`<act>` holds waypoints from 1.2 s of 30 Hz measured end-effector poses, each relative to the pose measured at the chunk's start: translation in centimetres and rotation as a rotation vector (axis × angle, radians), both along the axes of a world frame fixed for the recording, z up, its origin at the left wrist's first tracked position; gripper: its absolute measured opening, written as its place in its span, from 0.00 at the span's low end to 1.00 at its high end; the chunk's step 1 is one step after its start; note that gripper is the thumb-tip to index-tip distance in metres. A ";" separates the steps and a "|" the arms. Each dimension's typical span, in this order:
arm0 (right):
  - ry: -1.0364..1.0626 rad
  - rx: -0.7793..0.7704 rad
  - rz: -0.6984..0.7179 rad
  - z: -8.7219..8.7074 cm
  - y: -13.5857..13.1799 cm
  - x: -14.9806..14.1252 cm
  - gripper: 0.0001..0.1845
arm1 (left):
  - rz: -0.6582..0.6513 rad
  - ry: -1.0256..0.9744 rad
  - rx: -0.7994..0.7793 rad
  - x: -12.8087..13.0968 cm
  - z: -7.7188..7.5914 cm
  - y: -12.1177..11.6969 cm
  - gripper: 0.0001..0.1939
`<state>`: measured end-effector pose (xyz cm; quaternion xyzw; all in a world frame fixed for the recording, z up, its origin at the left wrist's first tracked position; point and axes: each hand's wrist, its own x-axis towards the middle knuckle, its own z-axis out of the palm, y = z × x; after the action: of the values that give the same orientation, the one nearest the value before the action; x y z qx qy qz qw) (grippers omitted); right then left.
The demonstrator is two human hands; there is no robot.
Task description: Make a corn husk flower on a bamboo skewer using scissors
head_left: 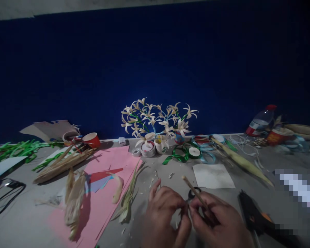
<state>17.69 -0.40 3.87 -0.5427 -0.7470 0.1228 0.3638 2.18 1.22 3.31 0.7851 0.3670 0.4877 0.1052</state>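
My right hand (217, 218) is closed around a thin brown stick (195, 191), which slants up and to the left out of the fist. My left hand (166, 217) is pinched, thumb against forefinger, right beside the right fingertips; what it grips, if anything, is too small and dark to name. A black ring like a scissors handle (192, 193) shows just behind the fingers, partly covered by the stick. Left of my left hand lie strips of dried corn husk (127, 203). A white paper square (214, 175) lies beyond my right hand.
White husk flowers (152, 119) stand in small pots at the back. Pink paper (103, 203) and corn husks (74, 203) lie left. On the right are a hot glue gun (258, 215), a long husk (244, 163) and a bottle (260, 120). Green ribbon (179, 155) lies behind.
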 end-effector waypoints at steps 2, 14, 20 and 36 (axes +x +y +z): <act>-0.005 0.004 -0.022 -0.2 -0.1 -0.1 0.10 | 0.045 -0.018 -0.003 0.2 -0.1 0.0 0.11; 0.233 0.085 -0.121 -1.4 0.2 -0.3 0.08 | 0.085 -0.076 -0.104 -1.4 -1.4 0.1 0.10; 0.192 0.082 -0.102 -1.5 -0.1 -0.4 0.08 | 0.045 -0.130 -0.158 0.6 -1.9 0.0 0.08; 0.318 0.072 -0.184 -1.5 -0.2 -0.7 0.07 | -0.005 -0.256 -0.347 0.8 -1.6 -0.3 0.05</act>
<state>16.98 -0.61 2.32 -0.5693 -0.6312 0.1465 0.5059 2.97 0.88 1.69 0.6879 0.4270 0.5126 0.2858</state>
